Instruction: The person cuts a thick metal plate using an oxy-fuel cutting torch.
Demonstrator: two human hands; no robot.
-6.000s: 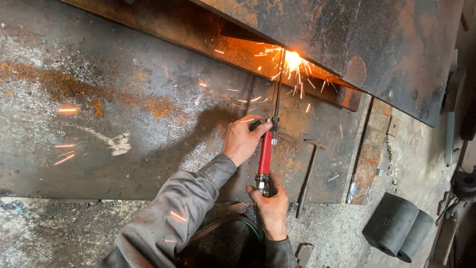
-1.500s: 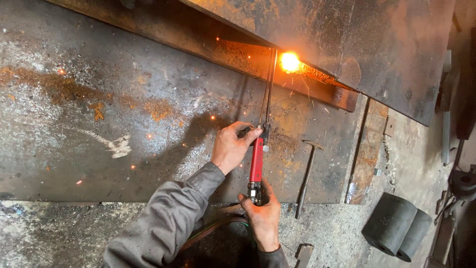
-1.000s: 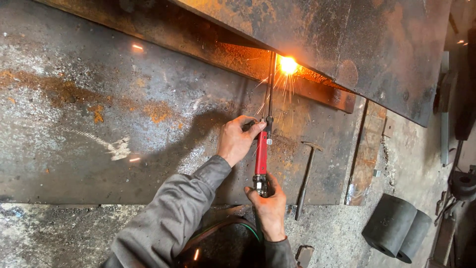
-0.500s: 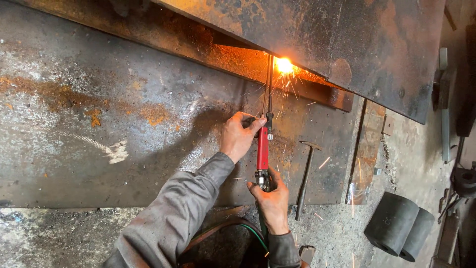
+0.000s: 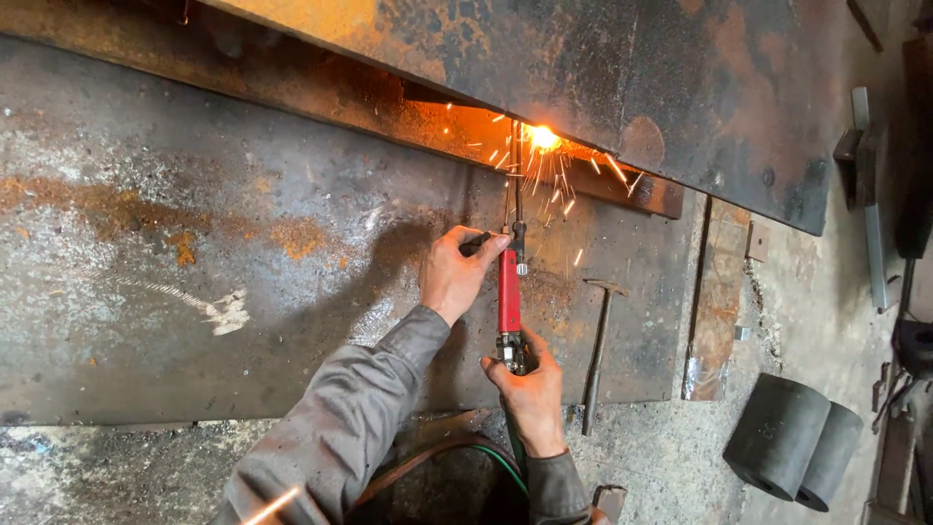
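The left hand (image 5: 455,275) is closing its grip around the red cutting torch (image 5: 508,292) near its head; the right hand (image 5: 525,384) is gripping its base. Sparks are spraying wider than before at the steel plate's (image 5: 622,78) edge, beside a hammer (image 5: 595,355).

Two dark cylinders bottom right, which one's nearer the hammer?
The larger left cylinder, its round end face toward the camera; the smaller cylinder lies behind it, farther right of the hammer.
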